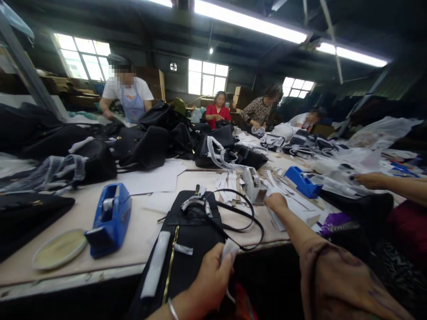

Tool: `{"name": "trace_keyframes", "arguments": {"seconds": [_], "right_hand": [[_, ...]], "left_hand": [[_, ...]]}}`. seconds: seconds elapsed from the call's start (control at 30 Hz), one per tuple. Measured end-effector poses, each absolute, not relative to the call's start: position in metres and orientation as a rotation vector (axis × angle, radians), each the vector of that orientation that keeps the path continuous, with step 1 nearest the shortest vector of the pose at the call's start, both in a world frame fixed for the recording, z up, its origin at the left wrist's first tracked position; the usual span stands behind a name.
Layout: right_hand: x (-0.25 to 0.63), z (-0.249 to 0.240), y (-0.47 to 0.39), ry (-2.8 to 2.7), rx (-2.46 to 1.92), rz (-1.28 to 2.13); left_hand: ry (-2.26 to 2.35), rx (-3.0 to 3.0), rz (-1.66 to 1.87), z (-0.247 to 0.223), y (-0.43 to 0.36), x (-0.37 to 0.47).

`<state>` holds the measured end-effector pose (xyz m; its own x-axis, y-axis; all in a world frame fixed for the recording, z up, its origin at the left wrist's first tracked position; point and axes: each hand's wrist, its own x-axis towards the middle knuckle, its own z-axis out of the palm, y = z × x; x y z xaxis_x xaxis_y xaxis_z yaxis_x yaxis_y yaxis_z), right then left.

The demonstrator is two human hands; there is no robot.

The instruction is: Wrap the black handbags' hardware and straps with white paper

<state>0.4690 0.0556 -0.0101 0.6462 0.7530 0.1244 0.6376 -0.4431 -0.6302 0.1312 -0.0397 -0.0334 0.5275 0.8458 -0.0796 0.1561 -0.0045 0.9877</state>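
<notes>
While my left hand pinches white wrapping at the black bag, right of it my right hand, grip unclear, is beside 1 grey dispenser.

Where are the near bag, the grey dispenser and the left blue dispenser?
Near bag (195,231), head view: on its black front panel.
Grey dispenser (254,188), head view: on the middle of its body.
Left blue dispenser (117,222), head view: on its side.
</notes>
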Motion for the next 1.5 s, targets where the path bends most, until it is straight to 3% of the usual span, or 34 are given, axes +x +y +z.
{"name": "trace_keyframes", "arguments": {"seconds": [0.13,0.3,0.47,0.93,1.5], "right_hand": [[0.445,-0.004,0.016,-1.136,-2.206,0.371],[0.347,0.013,-0.066,-1.350,-1.785,0.713],[0.275,0.014,-0.098,-1.350,-1.802,0.865],[0.272,-0.005,-0.101,-1.262,-2.000,0.747],[0.263,-0.036,-0.106,-0.845,-1.604,0.959]], "left_hand": [[0.963,1.632,0.710,-0.029,-0.044,0.129],[1.003,1.810,0.739,-0.033,-0.047,0.131],[0.952,2.034,0.791,-0.035,-0.052,0.133],[0.831,2.381,0.794,-0.050,-0.055,0.128],[0.672,1.525,0.860,-0.024,-0.048,0.127]]}}
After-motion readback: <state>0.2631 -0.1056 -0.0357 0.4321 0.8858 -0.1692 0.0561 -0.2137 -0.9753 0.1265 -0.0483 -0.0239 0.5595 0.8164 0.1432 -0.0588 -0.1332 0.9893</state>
